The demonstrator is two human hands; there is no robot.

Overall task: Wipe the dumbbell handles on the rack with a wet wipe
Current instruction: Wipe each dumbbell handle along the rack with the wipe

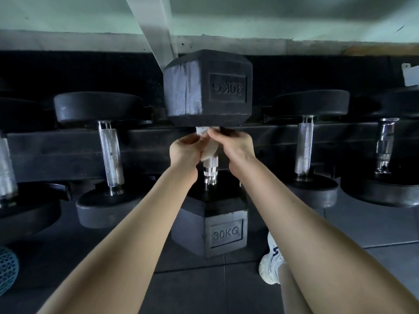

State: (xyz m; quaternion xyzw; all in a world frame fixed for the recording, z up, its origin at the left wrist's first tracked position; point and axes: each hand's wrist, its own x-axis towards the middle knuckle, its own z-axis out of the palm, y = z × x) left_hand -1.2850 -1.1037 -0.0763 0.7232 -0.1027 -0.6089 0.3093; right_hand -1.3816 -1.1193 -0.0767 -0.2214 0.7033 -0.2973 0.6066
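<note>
On the black rack (68,146), the hex dumbbell (207,89) lies between round-headed ones, both its heads stamped "30KG". The left hand (186,150) and right hand (235,143) curl tight around its knurled handle (210,165), gripping the white wet wipe (208,152) wrapped round the handle's far end.

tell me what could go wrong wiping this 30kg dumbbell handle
The left hand and right hand grip the wet wipe right under the far head; fingers could get pinched if that head shifts. The lower handle is bare and might get missed. The shoe sits near the front head, should it roll.
</note>
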